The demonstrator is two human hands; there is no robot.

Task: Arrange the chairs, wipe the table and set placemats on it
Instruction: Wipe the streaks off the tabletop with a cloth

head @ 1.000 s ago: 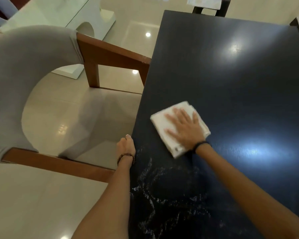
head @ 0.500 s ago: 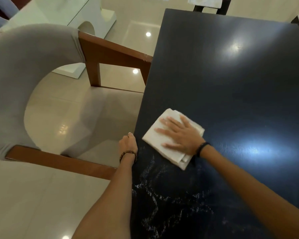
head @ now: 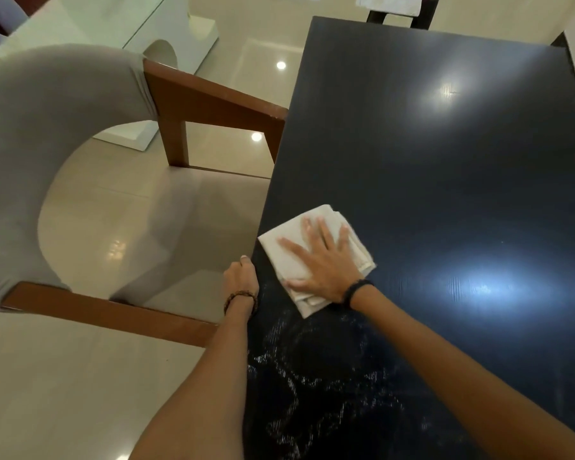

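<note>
Most of the table [head: 445, 161] looks unwiped; streaks could dry near the chair [head: 63, 127]. Spread flat, the right hand [head: 326, 263] presses the cloth [head: 289, 240], which could bunch. The left hand [head: 241, 277] curls over the edge.

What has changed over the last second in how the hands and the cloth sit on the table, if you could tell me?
The right hand, fingers flat, has slid the white cloth leftward and a little nearer, to the left edge of the dark table. Nothing was taken hold of or let go. The left hand stays curled on the table's edge, and the grey chair has not moved.
</note>
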